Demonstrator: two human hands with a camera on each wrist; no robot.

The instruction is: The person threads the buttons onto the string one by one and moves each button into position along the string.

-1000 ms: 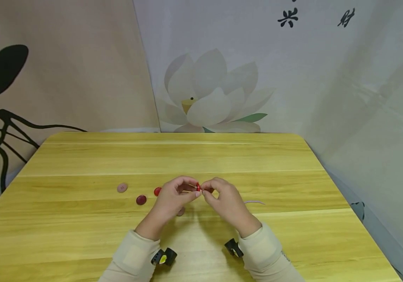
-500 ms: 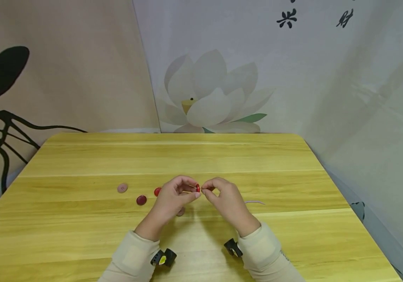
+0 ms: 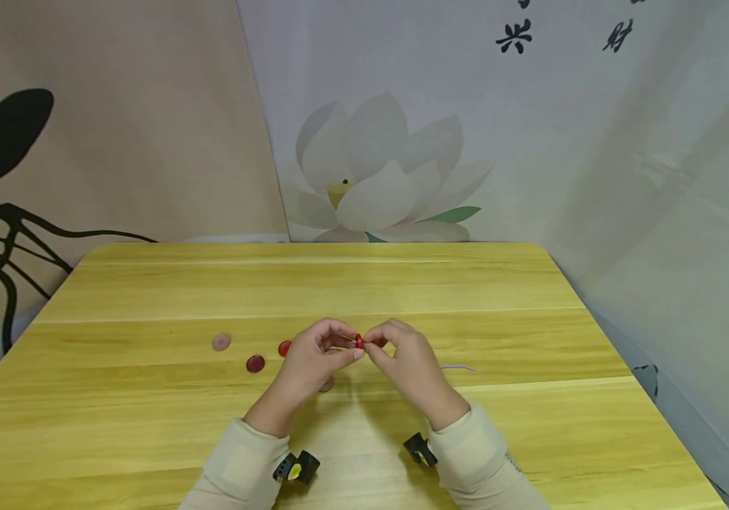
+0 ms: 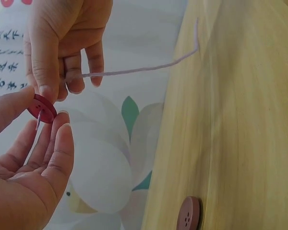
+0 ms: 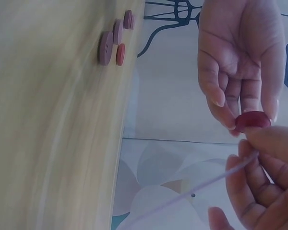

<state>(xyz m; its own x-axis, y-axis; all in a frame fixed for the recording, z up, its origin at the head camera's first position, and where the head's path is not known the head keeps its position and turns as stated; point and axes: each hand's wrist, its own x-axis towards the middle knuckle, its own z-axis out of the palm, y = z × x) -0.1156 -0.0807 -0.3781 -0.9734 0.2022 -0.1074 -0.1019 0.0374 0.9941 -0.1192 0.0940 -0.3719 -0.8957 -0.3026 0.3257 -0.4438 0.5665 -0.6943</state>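
Observation:
Above the middle of the table, my left hand (image 3: 308,361) pinches a red button (image 4: 42,109) by its edge between thumb and fingers. A short end of pale purple string (image 4: 134,70) pokes out of a hole on the button's left-hand side. Right against the opposite face, my right hand (image 3: 410,360) pinches that string between thumb and index finger. The longer part of the string trails past the right hand, and its tail shows beyond the wrist in the head view. In the right wrist view the button (image 5: 253,122) is seen nearly edge-on.
On the wooden table (image 3: 147,425) left of the hands lie a pinkish button (image 3: 221,342), a dark red button (image 3: 255,363) and a bright red button (image 3: 284,348). Another pinkish button (image 3: 327,384) is partly hidden by the left hand. A printed curtain (image 3: 498,142) hangs behind the table.
The right fingers drew slightly away from the red button, then came back against it. A bit of string now shows on the button's left side. The left hand keeps its hold.

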